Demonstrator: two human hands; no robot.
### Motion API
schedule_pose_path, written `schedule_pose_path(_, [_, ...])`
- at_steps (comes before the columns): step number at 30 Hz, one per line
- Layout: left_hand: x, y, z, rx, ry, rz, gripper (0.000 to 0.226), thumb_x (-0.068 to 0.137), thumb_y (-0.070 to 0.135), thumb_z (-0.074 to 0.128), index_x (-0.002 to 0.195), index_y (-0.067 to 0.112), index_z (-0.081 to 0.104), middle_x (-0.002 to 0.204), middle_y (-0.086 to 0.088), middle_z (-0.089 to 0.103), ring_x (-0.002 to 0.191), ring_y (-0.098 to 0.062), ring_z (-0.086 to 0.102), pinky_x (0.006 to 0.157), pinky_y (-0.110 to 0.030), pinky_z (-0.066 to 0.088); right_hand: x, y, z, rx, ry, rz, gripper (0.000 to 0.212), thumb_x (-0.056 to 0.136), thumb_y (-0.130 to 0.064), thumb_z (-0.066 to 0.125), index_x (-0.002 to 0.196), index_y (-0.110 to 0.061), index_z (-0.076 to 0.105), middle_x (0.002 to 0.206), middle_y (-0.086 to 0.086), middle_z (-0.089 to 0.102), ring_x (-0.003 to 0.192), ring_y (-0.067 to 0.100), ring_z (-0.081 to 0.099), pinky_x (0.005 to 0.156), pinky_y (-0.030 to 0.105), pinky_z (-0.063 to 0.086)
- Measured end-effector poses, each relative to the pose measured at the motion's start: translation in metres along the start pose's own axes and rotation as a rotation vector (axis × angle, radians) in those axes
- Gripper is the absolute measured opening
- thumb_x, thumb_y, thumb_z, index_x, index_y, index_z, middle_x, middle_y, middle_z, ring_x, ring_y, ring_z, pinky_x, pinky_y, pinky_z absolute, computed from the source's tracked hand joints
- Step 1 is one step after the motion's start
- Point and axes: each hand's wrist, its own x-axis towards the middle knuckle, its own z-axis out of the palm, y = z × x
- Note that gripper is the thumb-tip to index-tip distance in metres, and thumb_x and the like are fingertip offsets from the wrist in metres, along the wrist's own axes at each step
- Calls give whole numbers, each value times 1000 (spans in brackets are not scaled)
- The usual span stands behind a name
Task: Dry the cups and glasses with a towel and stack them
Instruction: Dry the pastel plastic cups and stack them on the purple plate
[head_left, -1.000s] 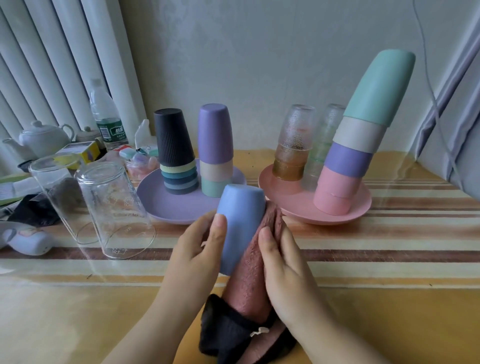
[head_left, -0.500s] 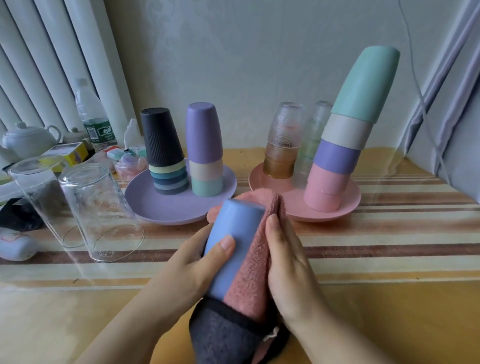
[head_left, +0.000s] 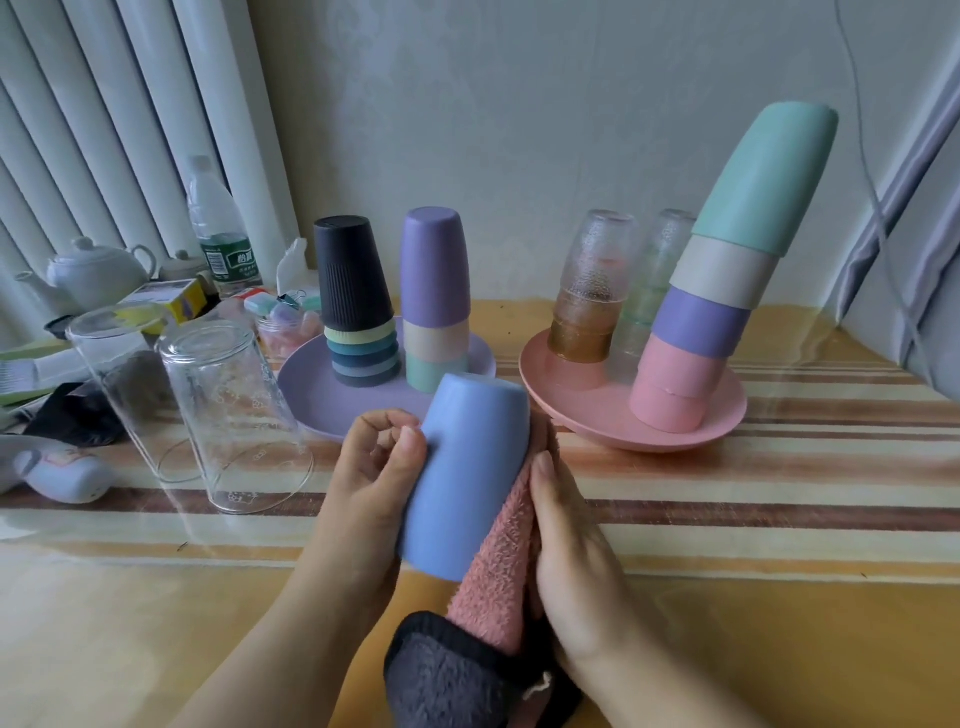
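A blue cup (head_left: 467, 473) is held upside down above the table's front. My left hand (head_left: 371, 483) grips its left side, thumb on the wall and fingers curled behind. My right hand (head_left: 569, 551) presses a pink and dark grey towel (head_left: 493, 587) against the cup's right side. Behind, a purple plate (head_left: 306, 389) carries a black-topped cup stack (head_left: 358, 306) and a purple-topped stack (head_left: 435, 299). A pink plate (head_left: 722, 421) holds a leaning stack of coloured cups (head_left: 727, 270) and two textured glasses (head_left: 592, 291).
Two clear glasses (head_left: 228, 405) stand upside down at the left. Further left lie a white teapot (head_left: 96, 270), a water bottle (head_left: 215, 228), boxes and small clutter. A curtain (head_left: 914, 208) hangs at the right. The striped tablecloth (head_left: 779, 519) shows at the front right.
The cup has turned in my hands and the towel has slid from its top down along its right side. My left fingers have shifted round the cup's back.
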Motion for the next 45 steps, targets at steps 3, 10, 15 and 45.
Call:
schedule_pose_path(3, [2, -5, 3, 237, 72, 148, 38, 81, 51, 63, 88, 13, 64, 74, 6, 68, 69, -8, 58, 63, -27, 45, 5, 4, -4, -19, 73, -29, 33, 73, -82, 41, 95, -63, 56, 105, -47, 53, 115, -15, 46, 107, 23, 31])
schedule_pose_path(10, [-5, -9, 7, 516, -18, 186, 37, 82, 59, 55, 114, 40, 55, 102, 31, 65, 94, 13, 60, 74, -7, 45, 3, 8, 3, -181, 39, -177, 26, 81, -58, 42, 106, -59, 51, 105, -46, 56, 108, -20, 50, 93, 9, 36])
schedule_pose_path(15, [-3, -6, 2, 519, -114, 103, 36, 79, 54, 50, 107, 35, 60, 94, 17, 71, 86, -1, 66, 70, -20, 49, 4, 8, 0, -139, 22, -138, 32, 80, -62, 42, 111, -62, 50, 109, -42, 58, 111, -16, 51, 99, 17, 38])
schedule_pose_path(45, [-6, -6, 6, 443, -8, 205, 48, 76, 56, 56, 118, 33, 55, 101, 22, 67, 97, 9, 61, 77, -8, 46, -1, 5, 4, -190, 44, -136, 22, 84, -61, 39, 104, -63, 49, 99, -51, 54, 102, -23, 51, 88, 7, 37])
